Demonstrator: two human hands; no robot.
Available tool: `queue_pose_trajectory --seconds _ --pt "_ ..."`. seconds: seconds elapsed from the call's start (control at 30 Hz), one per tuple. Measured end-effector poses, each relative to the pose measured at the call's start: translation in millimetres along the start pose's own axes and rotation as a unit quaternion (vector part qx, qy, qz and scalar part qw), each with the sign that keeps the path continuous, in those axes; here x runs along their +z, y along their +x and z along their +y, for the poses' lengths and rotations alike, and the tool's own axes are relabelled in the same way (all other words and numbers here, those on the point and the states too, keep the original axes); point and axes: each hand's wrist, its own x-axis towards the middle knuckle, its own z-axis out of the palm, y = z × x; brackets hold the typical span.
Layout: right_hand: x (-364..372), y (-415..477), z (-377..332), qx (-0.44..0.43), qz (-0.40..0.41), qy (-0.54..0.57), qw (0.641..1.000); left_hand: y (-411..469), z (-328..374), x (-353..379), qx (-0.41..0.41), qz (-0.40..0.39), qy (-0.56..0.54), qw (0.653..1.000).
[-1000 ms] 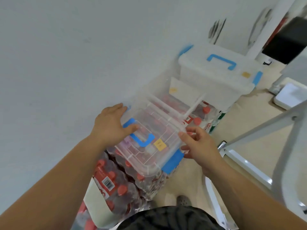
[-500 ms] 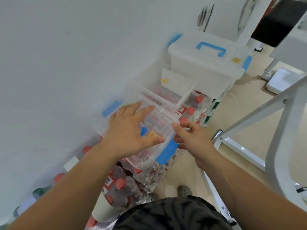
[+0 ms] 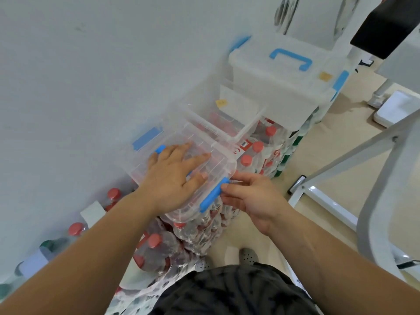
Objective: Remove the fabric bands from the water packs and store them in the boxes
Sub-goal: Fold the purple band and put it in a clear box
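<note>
Boxes: clear plastic storage box with blue latches (image 3: 181,169) sits on the shrink-wrapped packs of red-capped water bottles (image 3: 256,155), against the wall. Head view: my left hand (image 3: 172,178) has moved from the lid's blue handle to flat on the lid, fingers spread, pressing down. Right hand (image 3: 250,196) fingers pinch the near blue latch (image 3: 212,196). Lid was tilted a second ago, now seated. Looks like closing; no fabric bands visible. Larger white lidded box (image 3: 284,80) beyond.
</note>
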Motion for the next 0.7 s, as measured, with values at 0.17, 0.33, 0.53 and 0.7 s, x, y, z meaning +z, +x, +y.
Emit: queue_pose_trajectory --seconds 0.17,0.33,0.53,0.7 --pt "6.5 0.7 -4.6 0.004 0.034 0.000 0.999 1.9 3.6 1.5 -0.010 -0.003 0.003 1.000" --pt "9.1 -5.9 -12.4 -0.146 0.131 -0.231 0.953 2.3 1.9 2.2 -0.031 0.042 -0.072 0.996" --pt "39.8 4.8 -35.4 -0.350 0.042 -0.473 0.807 -1.7 -36.2 -5.7 -0.111 0.204 -0.103 0.967" --pt "94.4 43.1 -47.3 -0.332 -0.083 -0.605 0.719 4.8 -85.5 -15.7 -0.212 0.159 -0.081 0.961"
